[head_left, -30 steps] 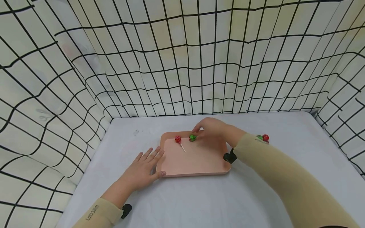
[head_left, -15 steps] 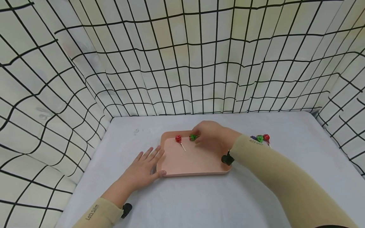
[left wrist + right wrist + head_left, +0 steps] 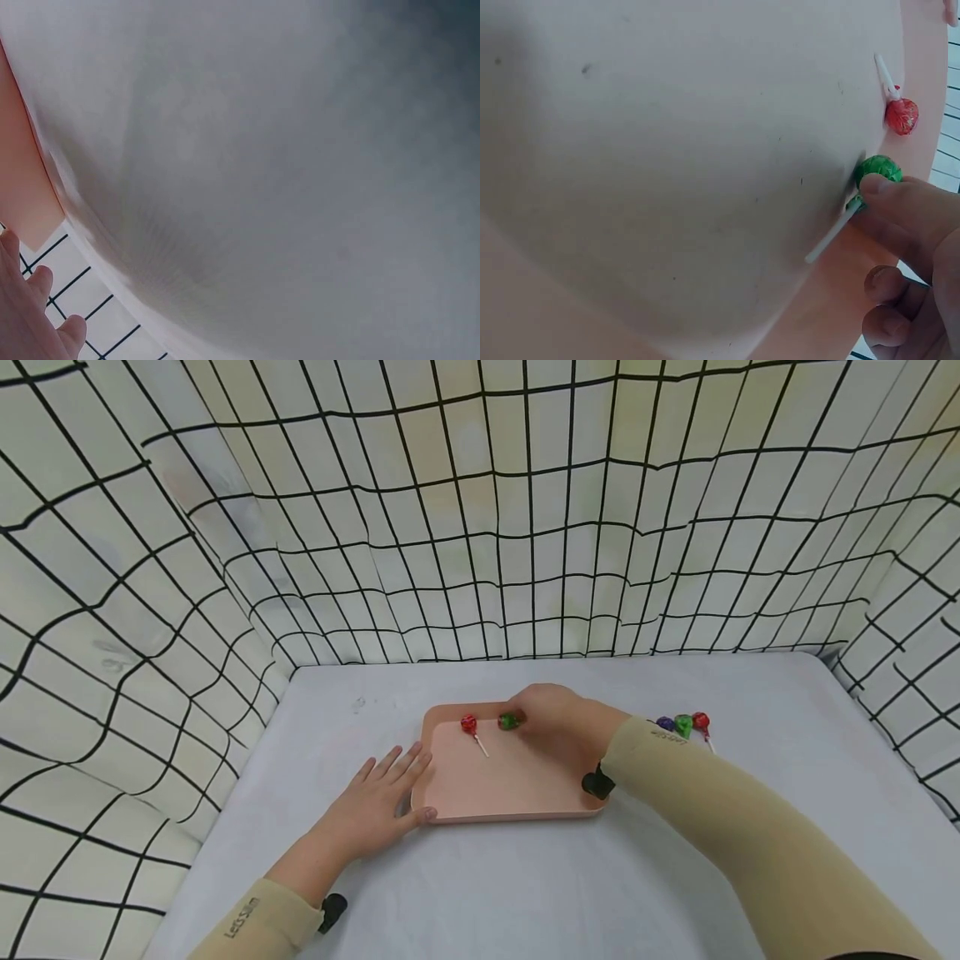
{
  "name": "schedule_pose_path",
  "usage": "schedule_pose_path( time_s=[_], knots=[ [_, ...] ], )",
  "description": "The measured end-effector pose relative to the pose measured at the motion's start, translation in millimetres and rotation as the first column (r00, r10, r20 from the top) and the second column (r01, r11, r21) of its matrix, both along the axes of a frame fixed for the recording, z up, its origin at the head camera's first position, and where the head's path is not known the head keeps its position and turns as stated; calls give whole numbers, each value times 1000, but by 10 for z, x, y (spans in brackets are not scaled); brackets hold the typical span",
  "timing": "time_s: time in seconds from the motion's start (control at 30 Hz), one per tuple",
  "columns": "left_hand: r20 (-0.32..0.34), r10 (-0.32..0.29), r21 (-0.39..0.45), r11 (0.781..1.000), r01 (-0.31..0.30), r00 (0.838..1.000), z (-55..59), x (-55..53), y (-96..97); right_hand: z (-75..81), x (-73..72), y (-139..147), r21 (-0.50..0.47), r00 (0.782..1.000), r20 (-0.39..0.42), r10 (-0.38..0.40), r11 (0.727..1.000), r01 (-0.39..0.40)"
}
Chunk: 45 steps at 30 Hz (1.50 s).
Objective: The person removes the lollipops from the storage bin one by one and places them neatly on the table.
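Note:
A pink tray (image 3: 510, 789) lies on the white-covered table. Inside its far part my right hand (image 3: 558, 717) pinches a green-wrapped lollipop (image 3: 877, 166) between thumb and finger, just below the candy ball. Its white stick points back across the tray in the right wrist view. To the left of it a red lollipop (image 3: 468, 724) lies in the tray, stick toward the near side. My left hand (image 3: 375, 814) is spread with straight fingers at the tray's left edge, the thumb at the near left corner. The left wrist view catches only some fingers (image 3: 71, 330) beside the tray wall (image 3: 22, 165).
To the right of the tray, partly behind my right sleeve (image 3: 697, 785), lie a purple lollipop (image 3: 665, 723), a green lollipop (image 3: 683, 725) and a red lollipop (image 3: 701, 722). White walls with a black grid (image 3: 525, 527) enclose the table at the back and sides.
My right hand has sunk slightly toward the tray and closed in on the green lollipop. The sleeve shifted, showing more of the lollipops on the right. My left hand stays put.

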<state>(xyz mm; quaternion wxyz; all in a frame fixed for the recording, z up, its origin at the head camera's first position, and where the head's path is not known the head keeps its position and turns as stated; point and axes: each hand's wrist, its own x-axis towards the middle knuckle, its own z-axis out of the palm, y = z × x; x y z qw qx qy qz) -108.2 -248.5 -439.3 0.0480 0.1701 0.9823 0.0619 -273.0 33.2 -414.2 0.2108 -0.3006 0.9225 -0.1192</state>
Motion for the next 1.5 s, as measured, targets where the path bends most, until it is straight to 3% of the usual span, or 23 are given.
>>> schedule_pose_path(
  time_s=[0.17, 0.43, 0.67, 1.0, 1.5],
  knots=[
    [6, 8, -10, 1000, -8, 1000, -4, -7, -3, -10, 4, -3, 4, 1000, 14, -11, 1000, 11],
    [9, 19, -7, 1000, -19, 1000, -14, -6, -8, -22, -5, 9, -4, 995, 9, 100, 995, -100],
    [7, 19, -16, 1000, -19, 1000, -32, -8, -16, 39, -4, 65, -15, 990, -9, 141, 990, -141],
    [6, 13, -13, 1000, -13, 1000, -35, -8, -20, 95, -83, 68, -60, 987, -49, 155, 986, -158],
    [-1, 1, -5, 1000, -1, 1000, -20, -10, -6, 119, -104, 14, -17, 982, -67, 178, 984, -179]
  ],
)
